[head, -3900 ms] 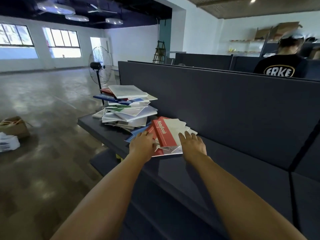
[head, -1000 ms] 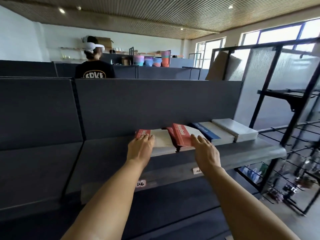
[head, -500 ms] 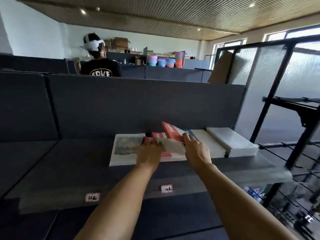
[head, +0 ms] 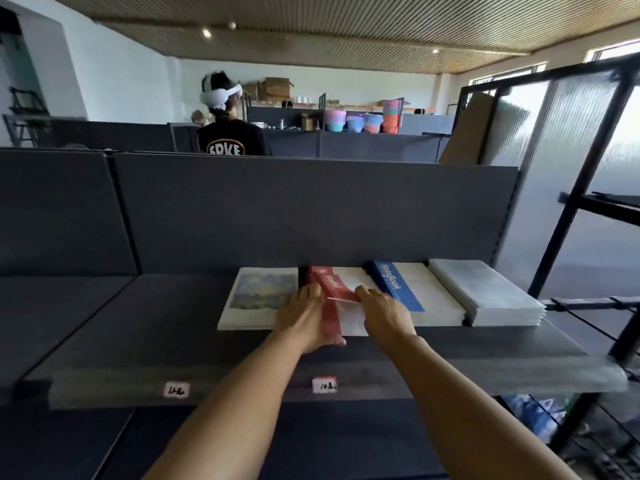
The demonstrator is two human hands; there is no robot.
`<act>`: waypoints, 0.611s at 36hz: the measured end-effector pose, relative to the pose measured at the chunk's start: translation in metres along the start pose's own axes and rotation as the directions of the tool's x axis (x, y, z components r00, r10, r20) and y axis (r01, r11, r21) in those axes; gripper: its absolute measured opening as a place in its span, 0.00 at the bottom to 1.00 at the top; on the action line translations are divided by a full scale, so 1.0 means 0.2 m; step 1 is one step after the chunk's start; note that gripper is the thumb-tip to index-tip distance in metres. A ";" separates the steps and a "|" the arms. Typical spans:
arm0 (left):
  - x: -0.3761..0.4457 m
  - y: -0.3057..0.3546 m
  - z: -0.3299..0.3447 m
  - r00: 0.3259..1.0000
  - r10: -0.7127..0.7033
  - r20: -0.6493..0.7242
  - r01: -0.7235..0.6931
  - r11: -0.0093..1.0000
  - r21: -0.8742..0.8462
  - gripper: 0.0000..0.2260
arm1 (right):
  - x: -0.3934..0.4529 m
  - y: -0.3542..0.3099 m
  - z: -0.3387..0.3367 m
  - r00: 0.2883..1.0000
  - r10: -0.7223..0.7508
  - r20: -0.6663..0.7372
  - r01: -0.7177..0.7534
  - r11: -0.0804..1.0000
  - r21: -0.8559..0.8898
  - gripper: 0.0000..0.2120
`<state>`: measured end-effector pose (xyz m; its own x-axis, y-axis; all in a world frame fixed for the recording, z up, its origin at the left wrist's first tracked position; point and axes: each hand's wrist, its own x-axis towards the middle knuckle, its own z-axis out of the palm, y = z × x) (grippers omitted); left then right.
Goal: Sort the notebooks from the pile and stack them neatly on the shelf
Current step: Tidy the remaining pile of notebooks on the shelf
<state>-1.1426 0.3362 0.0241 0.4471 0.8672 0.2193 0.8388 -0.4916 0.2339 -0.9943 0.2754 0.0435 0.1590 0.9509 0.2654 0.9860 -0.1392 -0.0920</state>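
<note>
Dark grey felt-covered shelf (head: 138, 323) under a slatted ceiling. Both hands grip the red-spined notebooks (head: 332, 292): left hand (head: 304, 322) curled round the near edge, right hand (head: 386, 315) pinching a cover. They lie between the painting-cover notebook (head: 259, 296) and the blue-spined notebook stack (head: 408, 292). Handwritten price tags (head: 323, 385) are too blurry to read.

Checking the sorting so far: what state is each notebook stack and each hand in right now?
Painting-cover notebooks: flat stack, leftmost on the shelf.
Red notebooks: stack with top one lifted, tilted.
Blue notebooks: flat, squared.
Grey notebooks: flat, squared, rightmost.
Left hand: grips the red stack's front edge.
Right hand: holds the tilted red notebook.
</note>
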 end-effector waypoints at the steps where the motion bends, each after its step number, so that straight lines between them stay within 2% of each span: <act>1: -0.01 -0.02 0.00 1.000 -0.013 0.013 0.014 0.998 -0.061 0.50 | 0.00 -0.01 0.01 1.000 -0.007 0.027 0.007 1.000 -0.003 0.17; 3: -0.01 -0.04 -0.01 0.997 0.000 0.077 0.013 0.986 -0.165 0.55 | 0.01 -0.02 0.03 0.995 -0.019 0.100 0.021 1.000 -0.012 0.16; 5: 0.00 -0.06 -0.02 0.985 0.030 0.168 0.003 0.981 -0.193 0.59 | 0.02 -0.02 0.06 0.983 -0.031 0.181 0.031 1.000 0.002 0.16; 8: 0.00 -0.08 -0.03 0.965 0.076 0.250 -0.065 0.996 -0.054 0.50 | 0.04 0.00 0.05 0.953 -0.026 0.302 0.018 0.999 0.031 0.24; 11: 0.00 -0.08 -0.04 0.960 0.121 0.252 -0.122 0.992 -0.013 0.39 | 0.06 0.02 0.03 0.925 0.005 0.380 -0.032 0.997 0.065 0.29; 15: 0.01 -0.06 -0.06 0.962 0.143 0.234 -0.155 0.987 0.036 0.34 | 0.07 0.03 0.01 0.922 -0.045 0.385 0.059 0.998 -0.025 0.32; 18: 0.03 -0.05 -0.08 0.963 0.126 0.237 -0.139 0.990 0.037 0.33 | 0.07 0.04 0.00 0.930 -0.093 0.357 0.130 0.988 -0.080 0.30; 22: 0.06 -0.04 -0.07 0.966 0.121 0.228 -0.122 0.992 -0.009 0.30 | 0.08 0.02 0.00 0.940 -0.095 0.327 0.128 0.989 -0.080 0.27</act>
<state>-1.1482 0.3496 0.0375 0.6046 0.7962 0.0240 0.7749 -0.5948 0.2137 -0.9877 0.2893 0.0471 0.0392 0.9977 -0.0551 0.9991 -0.0382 0.0196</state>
